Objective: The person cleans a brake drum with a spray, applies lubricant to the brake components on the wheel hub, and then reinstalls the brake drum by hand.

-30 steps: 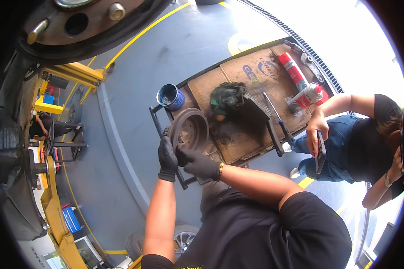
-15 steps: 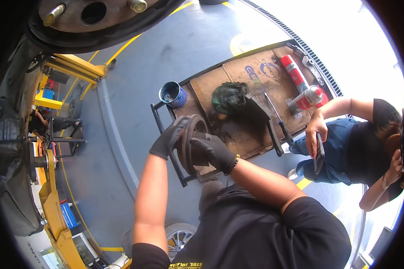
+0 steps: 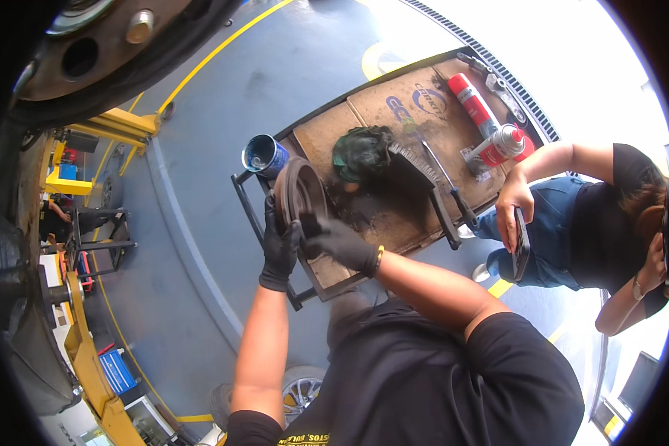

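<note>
My left hand, in a black glove, is closed on the lower left rim of a brown, round brake drum. The drum is tilted up on its edge above the near left end of a work cart. At the open side of the drum is my right hand, also black-gloved, with its fingers curled in toward the inner wall. Motion smears these fingertips, and whatever they may hold cannot be made out.
Cardboard covers the cart, bearing a dark green rag, a wire brush, a screwdriver and red spray cans. A blue tin stands near the drum. At right, a person holds a phone. A wheel hub hangs upper left.
The drum has turned and risen slightly, showing more of its open side. My left hand has shifted lower on its rim. The right hand has moved a little across the drum's inside.
</note>
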Tool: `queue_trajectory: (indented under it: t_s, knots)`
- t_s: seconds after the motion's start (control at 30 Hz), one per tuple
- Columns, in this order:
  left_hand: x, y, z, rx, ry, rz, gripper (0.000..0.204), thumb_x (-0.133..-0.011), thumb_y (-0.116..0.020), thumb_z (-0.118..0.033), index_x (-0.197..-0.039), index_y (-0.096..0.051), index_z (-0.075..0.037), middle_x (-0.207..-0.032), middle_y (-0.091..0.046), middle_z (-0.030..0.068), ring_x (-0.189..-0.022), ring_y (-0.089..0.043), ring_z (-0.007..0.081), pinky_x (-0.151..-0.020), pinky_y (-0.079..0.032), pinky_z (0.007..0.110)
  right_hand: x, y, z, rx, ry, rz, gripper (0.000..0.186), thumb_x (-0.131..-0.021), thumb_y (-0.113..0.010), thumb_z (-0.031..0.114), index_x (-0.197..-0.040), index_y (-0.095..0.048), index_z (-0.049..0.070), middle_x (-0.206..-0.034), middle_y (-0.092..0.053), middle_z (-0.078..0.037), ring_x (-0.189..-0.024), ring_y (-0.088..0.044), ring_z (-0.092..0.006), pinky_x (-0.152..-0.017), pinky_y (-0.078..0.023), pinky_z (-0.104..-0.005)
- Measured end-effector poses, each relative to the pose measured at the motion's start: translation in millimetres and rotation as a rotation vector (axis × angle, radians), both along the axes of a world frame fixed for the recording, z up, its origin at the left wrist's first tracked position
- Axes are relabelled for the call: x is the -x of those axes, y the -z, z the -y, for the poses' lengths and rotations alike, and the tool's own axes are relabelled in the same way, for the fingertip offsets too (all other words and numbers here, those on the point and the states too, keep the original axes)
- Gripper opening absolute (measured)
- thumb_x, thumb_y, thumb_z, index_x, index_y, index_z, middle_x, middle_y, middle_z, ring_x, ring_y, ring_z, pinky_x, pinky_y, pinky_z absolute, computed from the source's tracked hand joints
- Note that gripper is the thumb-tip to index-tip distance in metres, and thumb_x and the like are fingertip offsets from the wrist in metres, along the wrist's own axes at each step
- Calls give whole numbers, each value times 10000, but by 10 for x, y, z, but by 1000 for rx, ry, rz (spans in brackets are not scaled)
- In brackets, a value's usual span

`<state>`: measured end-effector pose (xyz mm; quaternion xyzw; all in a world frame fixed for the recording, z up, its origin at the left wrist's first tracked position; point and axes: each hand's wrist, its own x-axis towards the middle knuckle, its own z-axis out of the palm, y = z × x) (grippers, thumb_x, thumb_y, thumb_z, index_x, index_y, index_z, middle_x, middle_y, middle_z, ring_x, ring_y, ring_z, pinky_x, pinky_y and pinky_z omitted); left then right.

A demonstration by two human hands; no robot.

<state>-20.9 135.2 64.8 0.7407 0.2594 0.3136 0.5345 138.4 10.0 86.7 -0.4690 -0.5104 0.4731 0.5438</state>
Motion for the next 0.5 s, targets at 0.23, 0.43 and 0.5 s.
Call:
queue_trajectory:
  t_s: [0.23, 0.43, 0.5]
  knots:
    - [-149, -145, -89, 69, 116, -7, 741, -987, -591, -222, -1612, -290, 38, -1613, -412, 183, -1493, -396, 279, -1238, -300, 398, -65, 367, -136, -33, -173, -1264, 377, -899, -581, 34, -1275, -589, 5, -1058, -669, -77, -996, -651, -196, -932, -522, -371]
    - [38, -107, -145, 212, 122, 11, 733, -997, -587, -265, -1614, -312, 20, -1591, -448, 151, -1450, -445, 252, -1207, -351, 385, 106, 417, 40, -145, -73, 222, 728, -696, -578, -73, -1415, -587, 34, -1346, -620, -109, -1301, -574, -238, -1116, -444, -375]
    - [50, -154, -163, 257, 99, -22, 739, -998, -587, -277, -1618, -310, 13, -1591, -450, 144, -1436, -459, 244, -1194, -370, 380, 167, 313, -29, 11, -140, 20, 729, -673, -573, -88, -1391, -608, 34, -1330, -631, -114, -1294, -577, -227, -1126, -434, -374]
